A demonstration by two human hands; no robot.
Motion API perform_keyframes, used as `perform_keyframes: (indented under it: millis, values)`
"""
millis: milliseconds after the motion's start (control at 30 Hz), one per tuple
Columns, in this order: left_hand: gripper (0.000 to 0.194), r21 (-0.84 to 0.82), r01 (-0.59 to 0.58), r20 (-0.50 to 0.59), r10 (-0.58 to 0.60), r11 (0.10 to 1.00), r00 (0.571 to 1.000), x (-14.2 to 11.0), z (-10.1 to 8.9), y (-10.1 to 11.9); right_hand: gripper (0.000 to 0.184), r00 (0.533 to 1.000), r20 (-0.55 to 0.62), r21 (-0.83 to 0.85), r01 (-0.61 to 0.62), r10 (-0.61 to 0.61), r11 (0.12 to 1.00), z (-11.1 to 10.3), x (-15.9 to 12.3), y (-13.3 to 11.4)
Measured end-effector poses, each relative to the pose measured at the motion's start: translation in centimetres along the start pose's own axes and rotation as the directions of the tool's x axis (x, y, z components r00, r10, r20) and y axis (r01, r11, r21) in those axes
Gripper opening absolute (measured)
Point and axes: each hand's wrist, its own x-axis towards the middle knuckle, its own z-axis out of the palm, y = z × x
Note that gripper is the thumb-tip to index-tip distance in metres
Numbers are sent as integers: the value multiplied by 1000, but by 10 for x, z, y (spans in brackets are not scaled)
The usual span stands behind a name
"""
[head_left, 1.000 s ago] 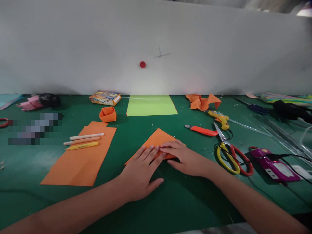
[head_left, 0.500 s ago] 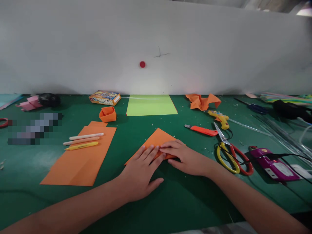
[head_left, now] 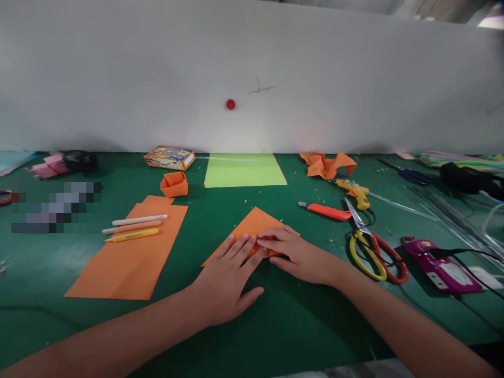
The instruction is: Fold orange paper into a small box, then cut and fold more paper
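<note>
A folded piece of orange paper (head_left: 255, 223) lies on the green table, its pointed corner facing away from me. My left hand (head_left: 228, 278) rests flat on its left and near part, fingers stretched out and thumb apart. From the right, my right hand (head_left: 295, 254) lies on the paper too, fingers extended, their tips meeting the left fingertips. The near edge of the paper is mostly hidden beneath both hands. To the left are flat orange sheets (head_left: 122, 268) with a white marker (head_left: 139, 220), a peach marker (head_left: 132, 228) and a yellow marker (head_left: 134, 235) on top.
Right of my hands lie an orange cutter knife (head_left: 328, 211), scissors (head_left: 368, 247), a yellow glue gun (head_left: 354, 190) and a purple power strip (head_left: 443, 268) with cables. Behind are a green sheet (head_left: 244, 170), a small box (head_left: 170, 158), a folded orange paper ring (head_left: 174, 185) and crumpled orange paper (head_left: 328, 165).
</note>
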Motion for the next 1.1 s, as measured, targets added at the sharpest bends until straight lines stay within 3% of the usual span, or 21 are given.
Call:
perform_keyframes:
  millis: [600,833,1100]
  values:
    - [70,52,-12,-48,14,999,999,-1,9,-1,50,1000,-3,-11,-8,8,1000,0,1,1]
    - [70,41,0,21,-1,999,1000,1,4,1,42,998,-54,-69,23,-27,997,3,3,-2]
    - [66,16,24,54,-25,1000,998,2,-3,0,44,999,-15,9,-46,46,999,-2,5,-5]
